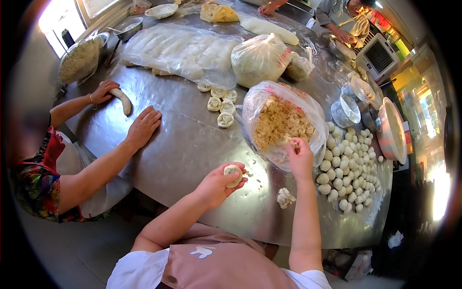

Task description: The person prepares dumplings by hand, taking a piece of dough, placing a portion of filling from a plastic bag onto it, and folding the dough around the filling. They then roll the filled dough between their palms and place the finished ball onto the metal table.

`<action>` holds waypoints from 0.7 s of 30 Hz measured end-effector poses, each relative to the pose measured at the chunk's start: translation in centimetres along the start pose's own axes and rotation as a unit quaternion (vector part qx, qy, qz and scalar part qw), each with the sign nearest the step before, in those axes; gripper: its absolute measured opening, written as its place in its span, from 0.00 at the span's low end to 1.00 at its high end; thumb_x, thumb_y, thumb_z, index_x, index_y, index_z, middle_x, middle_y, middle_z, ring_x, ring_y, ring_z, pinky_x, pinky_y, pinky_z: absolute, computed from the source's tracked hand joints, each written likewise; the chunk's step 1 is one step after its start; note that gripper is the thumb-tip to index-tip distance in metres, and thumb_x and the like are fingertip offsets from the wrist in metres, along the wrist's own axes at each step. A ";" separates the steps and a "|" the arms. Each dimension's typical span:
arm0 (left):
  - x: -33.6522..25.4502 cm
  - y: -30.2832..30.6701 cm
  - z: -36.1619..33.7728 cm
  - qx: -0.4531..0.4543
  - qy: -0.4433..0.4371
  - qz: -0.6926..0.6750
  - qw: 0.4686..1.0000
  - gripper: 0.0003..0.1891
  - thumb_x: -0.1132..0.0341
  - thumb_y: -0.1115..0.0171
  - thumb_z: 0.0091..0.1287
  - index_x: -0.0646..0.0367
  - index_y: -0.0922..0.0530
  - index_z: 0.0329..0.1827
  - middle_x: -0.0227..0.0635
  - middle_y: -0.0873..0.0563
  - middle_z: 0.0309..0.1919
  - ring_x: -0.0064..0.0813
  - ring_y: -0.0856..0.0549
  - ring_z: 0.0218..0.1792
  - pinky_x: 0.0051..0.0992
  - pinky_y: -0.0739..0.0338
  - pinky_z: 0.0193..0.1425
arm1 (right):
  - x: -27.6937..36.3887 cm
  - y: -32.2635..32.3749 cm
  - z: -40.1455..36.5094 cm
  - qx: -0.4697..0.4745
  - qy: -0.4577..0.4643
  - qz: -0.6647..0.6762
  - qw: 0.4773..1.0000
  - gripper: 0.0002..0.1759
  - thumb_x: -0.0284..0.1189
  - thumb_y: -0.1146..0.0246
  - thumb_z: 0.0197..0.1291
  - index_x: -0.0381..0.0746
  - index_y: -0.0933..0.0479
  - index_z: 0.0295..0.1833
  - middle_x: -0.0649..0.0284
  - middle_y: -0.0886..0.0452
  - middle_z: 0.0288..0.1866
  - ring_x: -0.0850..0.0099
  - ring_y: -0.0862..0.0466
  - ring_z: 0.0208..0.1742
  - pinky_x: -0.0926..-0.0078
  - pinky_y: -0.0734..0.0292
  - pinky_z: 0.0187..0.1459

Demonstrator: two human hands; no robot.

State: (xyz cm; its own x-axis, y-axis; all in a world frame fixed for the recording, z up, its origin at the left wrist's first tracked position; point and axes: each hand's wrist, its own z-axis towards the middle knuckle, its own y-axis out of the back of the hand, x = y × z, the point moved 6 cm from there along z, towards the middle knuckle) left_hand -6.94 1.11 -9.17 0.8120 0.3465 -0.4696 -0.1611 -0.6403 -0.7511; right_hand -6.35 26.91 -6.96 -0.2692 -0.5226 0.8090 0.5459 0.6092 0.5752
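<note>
My left hand (215, 187) is closed around a small round of dough (233, 176), its middle pressed in and greenish. Over the near side of an open plastic bag (248, 113), my right hand (300, 158) pinches a bit of crumbly yellowish filling (278, 123) between its fingertips. Below that hand lies a torn white lump (286, 198), which I cannot identify for sure. Several shaped dough rounds (225, 120) sit on the metal table to the left of the bag. To its right, a large heap of dough balls (349, 166) spreads over the tabletop.
At the left, a co-worker's hands (143, 127) are on the metal table (178, 159), one on a dough roll (121, 101). Plastic-covered dough strips (183, 53) and a tied bag (260, 60) lie farther back. Bowls (345, 110) line the right side. Another person (344, 19) works at the far end.
</note>
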 end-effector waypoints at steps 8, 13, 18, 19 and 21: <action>1.7 -1.7 3.8 -0.025 -0.008 -0.006 1.000 0.15 0.67 0.47 0.71 0.60 0.30 0.58 0.37 0.23 0.50 0.33 0.22 0.51 0.30 0.24 0.57 | 0.8 -1.1 -2.2 0.104 -0.085 0.213 0.968 0.09 0.26 0.34 0.58 0.35 0.21 0.44 0.66 0.19 0.30 0.80 0.22 0.30 0.82 0.25 0.34; 1.7 -3.5 5.5 0.016 -0.010 -0.129 0.992 0.18 0.56 0.57 0.76 0.58 0.33 0.59 0.39 0.25 0.52 0.33 0.25 0.55 0.38 0.28 0.59 | 6.5 -3.7 -6.8 0.181 -0.073 0.286 0.938 0.09 0.24 0.33 0.57 0.36 0.21 0.43 0.66 0.20 0.33 0.80 0.21 0.30 0.81 0.24 0.35; 1.4 -3.4 4.3 -0.021 -0.036 -0.006 0.999 0.16 0.61 0.52 0.75 0.58 0.34 0.60 0.39 0.23 0.50 0.31 0.22 0.52 0.33 0.27 0.57 | 7.2 -3.7 -7.6 0.125 0.072 0.128 0.981 0.10 0.22 0.32 0.55 0.37 0.21 0.44 0.64 0.21 0.38 0.77 0.19 0.34 0.80 0.21 0.37; 1.3 -3.4 4.1 -0.015 -0.042 -0.014 0.999 0.15 0.62 0.52 0.75 0.58 0.34 0.60 0.37 0.23 0.49 0.29 0.23 0.49 0.30 0.27 0.55 | 7.5 -3.5 -7.7 0.134 0.068 0.126 0.981 0.10 0.22 0.33 0.55 0.36 0.21 0.44 0.63 0.20 0.38 0.77 0.18 0.34 0.80 0.21 0.38; 1.1 -3.5 4.0 -0.001 -0.057 -0.031 0.998 0.15 0.63 0.52 0.75 0.56 0.35 0.60 0.32 0.23 0.46 0.24 0.23 0.44 0.25 0.28 0.50 | 7.6 -3.3 -7.7 0.147 0.042 0.155 0.976 0.09 0.21 0.34 0.56 0.35 0.21 0.44 0.62 0.19 0.39 0.77 0.17 0.36 0.80 0.21 0.39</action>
State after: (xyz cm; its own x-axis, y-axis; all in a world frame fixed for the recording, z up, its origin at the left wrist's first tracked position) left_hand -7.75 6.43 -8.92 0.7510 0.4618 -0.4719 -0.1116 -0.6157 -0.7801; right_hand -4.06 16.34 -3.68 -0.0554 -0.3258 0.9438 0.3354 0.8843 0.3250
